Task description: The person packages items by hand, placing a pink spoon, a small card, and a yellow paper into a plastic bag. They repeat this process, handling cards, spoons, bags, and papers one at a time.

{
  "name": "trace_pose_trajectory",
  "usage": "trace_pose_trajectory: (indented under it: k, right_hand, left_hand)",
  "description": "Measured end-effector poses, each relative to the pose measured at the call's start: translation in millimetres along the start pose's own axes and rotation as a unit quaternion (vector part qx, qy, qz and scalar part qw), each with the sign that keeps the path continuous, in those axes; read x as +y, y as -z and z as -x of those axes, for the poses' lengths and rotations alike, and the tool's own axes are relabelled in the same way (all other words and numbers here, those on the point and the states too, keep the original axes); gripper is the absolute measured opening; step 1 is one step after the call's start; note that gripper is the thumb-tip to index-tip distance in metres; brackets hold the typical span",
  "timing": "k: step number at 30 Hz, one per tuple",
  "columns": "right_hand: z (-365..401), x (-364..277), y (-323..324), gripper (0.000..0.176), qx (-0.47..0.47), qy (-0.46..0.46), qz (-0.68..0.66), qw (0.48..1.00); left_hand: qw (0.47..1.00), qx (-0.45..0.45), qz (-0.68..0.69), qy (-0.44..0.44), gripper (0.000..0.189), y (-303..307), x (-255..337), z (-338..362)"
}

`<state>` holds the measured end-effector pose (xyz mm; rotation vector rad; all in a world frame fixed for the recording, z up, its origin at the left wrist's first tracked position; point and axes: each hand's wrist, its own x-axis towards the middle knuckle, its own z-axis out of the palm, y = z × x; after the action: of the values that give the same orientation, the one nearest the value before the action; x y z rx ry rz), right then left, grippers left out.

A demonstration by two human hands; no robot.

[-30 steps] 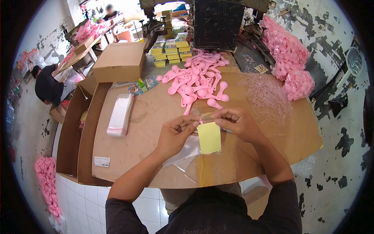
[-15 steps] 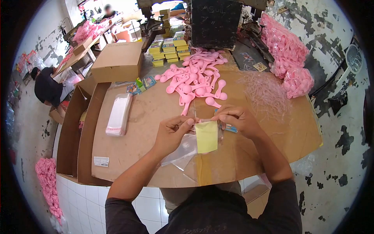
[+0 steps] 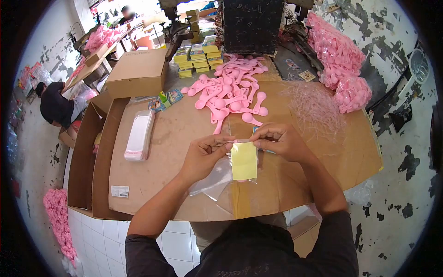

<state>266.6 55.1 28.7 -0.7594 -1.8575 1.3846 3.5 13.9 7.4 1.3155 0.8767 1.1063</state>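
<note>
A small clear plastic bag (image 3: pixel 244 181) with a yellow card (image 3: pixel 244 160) in it hangs upright in front of me. My left hand (image 3: pixel 207 154) is closed on its top left corner, thumb and fingers pinched together. At the top right corner, my right hand (image 3: pixel 279 140) pinches the bag's upper edge. A bit of pink shows at the bag's lower edge; what it belongs to is hidden behind the card. Empty clear bags (image 3: pixel 213 179) lie on the cardboard below my left hand. Beyond both hands is a pile of pink measuring spoons (image 3: pixel 226 90).
On the left lie a stack of clear bags (image 3: pixel 140 135) and a closed cardboard box (image 3: pixel 138 74). Stacks of yellow-edged cards (image 3: pixel 198 57) stand behind. Pink strands (image 3: pixel 318 108) and bagged pink spoons (image 3: pixel 337 55) are on the right. A co-worker (image 3: pixel 57 104) bends at far left.
The bag with the yellow card has straightened between my hands, and its lower edge now shows below the card. My right hand has shifted slightly left along the top.
</note>
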Motion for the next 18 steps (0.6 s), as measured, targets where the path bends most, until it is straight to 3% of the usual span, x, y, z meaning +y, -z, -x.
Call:
trace_pose_trajectory:
  k: [5, 11, 15, 18]
  right_hand:
    - [0, 2, -5, 0.028, 0.015, 0.000, -0.049, 0.999]
    - [4, 1, -10, 0.024, -0.069, -0.041, 0.046, 0.996]
    - [2, -11, -10, 0.022, -0.053, -0.018, 0.006, 0.998]
    - [0, -24, -10, 0.025, -0.037, -0.001, -0.002, 0.999]
  left_hand:
    - [1.000, 0.004, 0.002, -0.006, 0.024, 2, -4, 0]
    - [0.998, 0.024, 0.024, -0.044, 0.025, 2, 2, -1]
    - [0.995, 0.052, 0.025, -0.076, 0.024, -11, 10, 0]
    - [0.991, -0.093, -0.081, 0.058, 0.024, 22, 18, 3]
